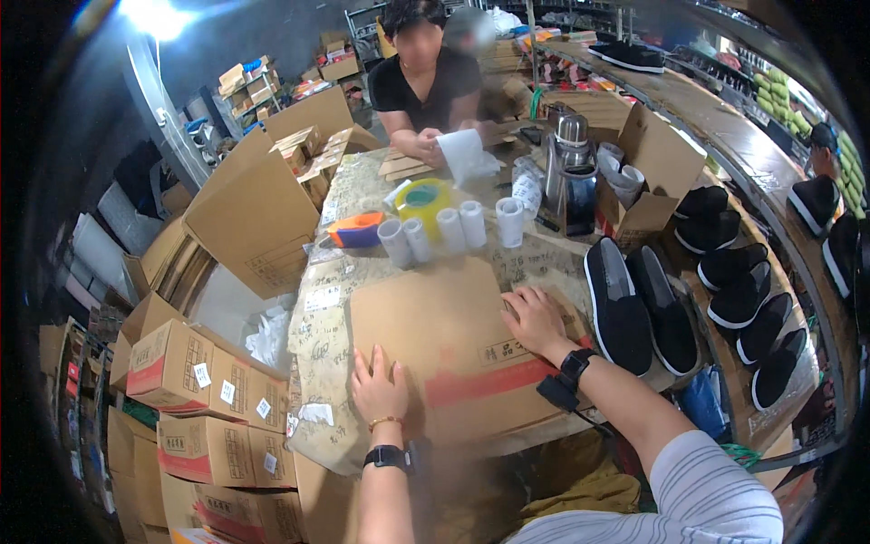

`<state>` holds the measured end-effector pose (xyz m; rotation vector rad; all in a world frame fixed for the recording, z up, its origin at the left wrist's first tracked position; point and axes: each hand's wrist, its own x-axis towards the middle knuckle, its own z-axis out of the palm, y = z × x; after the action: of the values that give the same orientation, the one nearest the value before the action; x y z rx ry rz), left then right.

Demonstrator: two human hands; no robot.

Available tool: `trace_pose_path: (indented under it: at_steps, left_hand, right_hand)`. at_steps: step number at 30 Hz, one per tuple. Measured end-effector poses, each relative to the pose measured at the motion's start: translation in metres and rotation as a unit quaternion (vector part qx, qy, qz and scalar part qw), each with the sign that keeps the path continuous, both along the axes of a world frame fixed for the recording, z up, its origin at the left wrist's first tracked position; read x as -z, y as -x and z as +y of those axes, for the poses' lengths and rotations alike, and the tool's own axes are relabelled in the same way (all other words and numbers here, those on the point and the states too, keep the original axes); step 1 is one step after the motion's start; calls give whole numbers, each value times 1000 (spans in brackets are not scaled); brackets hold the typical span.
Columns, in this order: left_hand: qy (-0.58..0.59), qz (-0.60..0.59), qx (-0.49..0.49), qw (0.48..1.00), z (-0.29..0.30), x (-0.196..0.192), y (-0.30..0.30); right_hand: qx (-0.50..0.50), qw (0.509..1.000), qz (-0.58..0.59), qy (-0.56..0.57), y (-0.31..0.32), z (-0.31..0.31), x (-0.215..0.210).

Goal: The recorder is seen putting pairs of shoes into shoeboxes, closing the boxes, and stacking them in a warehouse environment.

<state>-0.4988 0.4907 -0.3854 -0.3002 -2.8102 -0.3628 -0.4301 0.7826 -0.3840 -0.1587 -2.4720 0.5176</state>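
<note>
Working on a flattened brown cardboard carton, lying flat on the table directly ahead, with a red band crossing the near part. Resting the left hand palm down on the left edge, spreading the fingers slightly and gripping nothing. Resting the right hand palm down at the upper right edge, spreading the fingers partway, likewise gripping nothing. Facing, just beyond the far edge, five small white rolls standing upright, with yellow tape and an orange-and-purple tool near them. Having a pair of black shoes to the right, and a steel flask farther back. Facing, across the table, a co-worker holding a white sheet. Working between stacked boxes at left and shelving at right.
</note>
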Motion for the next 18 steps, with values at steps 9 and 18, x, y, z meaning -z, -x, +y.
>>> trace_pose_path:
  at_steps: [9, 18]
  left_hand:
    - [-2, -5, 6, 1000, 0, -4, -3]
    - [2, 9, 7, 1000, -3, 1, -1]
  right_hand:
    - [0, 999, 34, 22, -2, 0, 1]
    - [15, 998, 39, 47, -2, 0, 2]
